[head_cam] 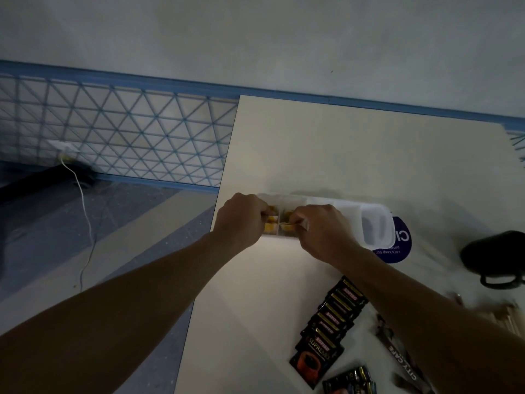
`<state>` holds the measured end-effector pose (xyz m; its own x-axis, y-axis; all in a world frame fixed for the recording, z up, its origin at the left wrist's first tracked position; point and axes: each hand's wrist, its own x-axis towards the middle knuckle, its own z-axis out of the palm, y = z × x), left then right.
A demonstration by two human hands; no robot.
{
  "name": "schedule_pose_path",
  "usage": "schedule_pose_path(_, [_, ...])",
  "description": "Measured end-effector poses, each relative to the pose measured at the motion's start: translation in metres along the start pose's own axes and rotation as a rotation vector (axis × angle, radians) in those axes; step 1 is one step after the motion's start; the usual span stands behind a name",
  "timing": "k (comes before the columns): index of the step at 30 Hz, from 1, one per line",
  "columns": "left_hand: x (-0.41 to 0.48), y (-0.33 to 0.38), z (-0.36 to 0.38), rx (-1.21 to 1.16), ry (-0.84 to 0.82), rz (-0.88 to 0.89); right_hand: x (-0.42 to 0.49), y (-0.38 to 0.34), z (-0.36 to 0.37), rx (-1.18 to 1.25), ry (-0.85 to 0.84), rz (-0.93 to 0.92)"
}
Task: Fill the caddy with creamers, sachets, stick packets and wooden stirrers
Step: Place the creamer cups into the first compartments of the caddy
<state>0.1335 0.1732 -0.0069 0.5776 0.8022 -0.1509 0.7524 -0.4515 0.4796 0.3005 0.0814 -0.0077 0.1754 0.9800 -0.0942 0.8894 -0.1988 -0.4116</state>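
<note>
The white caddy (335,220) lies near the table's (312,143) left edge. Its left compartments hold yellow creamers (270,227). The left hand (240,220) and the right hand (326,228) are both curled over these compartments, fingers pinched on creamers. Black sachets (329,322) lie in a row nearer the person, wooden stirrers (502,314) further right.

Caddy (377,220) translucent white; creamers (270,227) inside showed yellow. Sachets (326,334) black with gold bands, orange cup print. Round sticker (397,248) dark purple, white lettering. Table (312,143) cream. Wall tiles (113,132) white with blue triangle lattice.
</note>
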Motion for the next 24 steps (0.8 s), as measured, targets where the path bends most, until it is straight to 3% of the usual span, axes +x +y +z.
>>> schedule_pose_path(18, [0.001,-0.003,-0.005,-0.130,-0.021,0.032,0.000,0.003,-0.006,0.071,-0.019,0.018])
schedule_pose_path(24, [0.002,-0.005,-0.014,-0.101,0.092,0.056,0.005,0.006,-0.013,0.099,0.068,0.034])
